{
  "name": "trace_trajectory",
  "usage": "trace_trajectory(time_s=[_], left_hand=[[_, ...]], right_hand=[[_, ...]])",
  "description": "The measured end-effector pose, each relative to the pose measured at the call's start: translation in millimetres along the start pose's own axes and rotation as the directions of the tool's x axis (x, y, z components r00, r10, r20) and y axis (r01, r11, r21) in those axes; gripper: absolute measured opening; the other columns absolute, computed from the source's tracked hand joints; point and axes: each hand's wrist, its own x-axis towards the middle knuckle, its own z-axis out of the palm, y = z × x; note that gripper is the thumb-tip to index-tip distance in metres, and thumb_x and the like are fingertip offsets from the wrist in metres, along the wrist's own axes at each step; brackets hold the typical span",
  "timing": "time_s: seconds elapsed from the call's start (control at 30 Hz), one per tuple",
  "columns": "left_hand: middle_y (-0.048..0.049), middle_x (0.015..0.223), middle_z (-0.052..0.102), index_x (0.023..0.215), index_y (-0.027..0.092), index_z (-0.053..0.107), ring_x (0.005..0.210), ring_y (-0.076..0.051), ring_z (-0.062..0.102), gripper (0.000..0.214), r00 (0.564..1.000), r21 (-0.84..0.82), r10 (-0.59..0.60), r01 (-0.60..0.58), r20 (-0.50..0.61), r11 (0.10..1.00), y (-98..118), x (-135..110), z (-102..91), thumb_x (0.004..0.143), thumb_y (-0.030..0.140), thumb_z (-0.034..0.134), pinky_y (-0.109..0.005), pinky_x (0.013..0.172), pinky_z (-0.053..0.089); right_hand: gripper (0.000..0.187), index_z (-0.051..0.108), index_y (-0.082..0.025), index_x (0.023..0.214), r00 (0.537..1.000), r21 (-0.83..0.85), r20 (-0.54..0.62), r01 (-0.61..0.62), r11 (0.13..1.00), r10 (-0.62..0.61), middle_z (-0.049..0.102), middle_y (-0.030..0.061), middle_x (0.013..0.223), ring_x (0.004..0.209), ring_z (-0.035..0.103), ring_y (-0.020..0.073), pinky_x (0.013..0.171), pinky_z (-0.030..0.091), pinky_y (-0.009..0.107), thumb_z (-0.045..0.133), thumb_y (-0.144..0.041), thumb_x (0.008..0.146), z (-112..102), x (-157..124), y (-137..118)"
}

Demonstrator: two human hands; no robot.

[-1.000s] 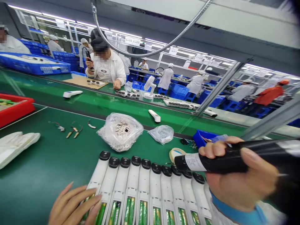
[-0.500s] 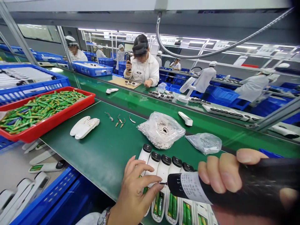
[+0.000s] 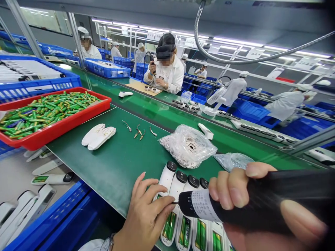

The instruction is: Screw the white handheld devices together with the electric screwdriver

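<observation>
My right hand (image 3: 235,188) is wrapped round a black electric screwdriver (image 3: 187,204) with a white printed label, held almost level and pointing left. Its thin bit reaches the fingertips of my left hand (image 3: 148,212). There the thumb and forefinger are pinched together, the other fingers loosely spread; whatever lies in the pinch is too small to make out. Below both hands, white handheld devices (image 3: 166,177) with black heads lie side by side. Green batteries (image 3: 201,230) sit in their open compartments. The screwdriver and my right hand cover part of the row.
Beyond the row are a clear bag of small parts (image 3: 187,148) and a smaller clear bag (image 3: 232,160). White shells (image 3: 98,136) and wired pieces (image 3: 138,132) lie farther left. A red tray (image 3: 91,111) holds loose batteries. A co-worker (image 3: 167,69) sits across the green belt.
The screwdriver and both my hands have shifted slightly left over the row, the pinch still at the bit. The view has turned a little. A white device on the belt has slid left behind the bag.
</observation>
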Motion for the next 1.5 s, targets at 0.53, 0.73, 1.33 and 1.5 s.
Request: trace_trajectory(time_s=[0.53,0.73,1.33,1.5], left_hand=[[0.0043,0.095,0.071,0.086,0.024,0.069,0.095,-0.018,0.055,0.017,0.982,0.108,0.165,-0.155,-0.089,0.982,-18,-33,4.9,0.089,0.025,0.052,-0.037,0.109,0.022],[0.0044,0.094,0.071,0.085,0.025,0.069,0.093,-0.018,0.055,0.019,0.982,0.116,0.159,-0.146,-0.107,0.982,-19,-34,6.3,0.09,0.026,0.052,-0.037,0.108,0.024],[0.0007,0.099,0.072,0.09,0.022,0.069,0.094,-0.019,0.058,0.015,0.948,0.241,0.309,-0.318,0.074,0.917,-22,-29,-7.6,0.087,0.018,0.055,-0.037,0.109,0.022],[0.002,0.092,0.074,0.09,0.026,0.069,0.086,-0.017,0.062,0.015,0.877,0.27,0.479,-0.471,0.038,0.84,-45,-36,1.2,0.088,0.027,0.055,-0.035,0.111,0.023]], right_hand=[[0.018,0.052,-0.026,0.096,0.991,-0.004,0.098,-0.089,0.996,0.089,0.057,-0.0053,0.064,0.057,0.052,0.0132,0.058,0.043,0.03,0.06,-0.031,0.081,23,8,54],[0.012,0.054,-0.025,0.088,0.976,-0.027,0.177,-0.12,0.992,0.122,0.056,-0.0047,0.065,0.058,0.052,0.0137,0.058,0.042,0.031,0.062,-0.031,0.082,26,10,61],[0.021,0.048,-0.019,0.067,0.968,-0.155,0.108,-0.208,0.966,0.226,0.051,-0.0025,0.053,0.047,0.046,0.0125,0.046,0.036,0.027,0.065,-0.032,0.069,45,18,57],[0.019,0.052,-0.022,0.088,0.992,0.009,0.081,-0.097,0.995,0.096,0.053,-0.0052,0.056,0.05,0.05,0.0123,0.05,0.041,0.027,0.065,-0.029,0.075,13,13,11]])
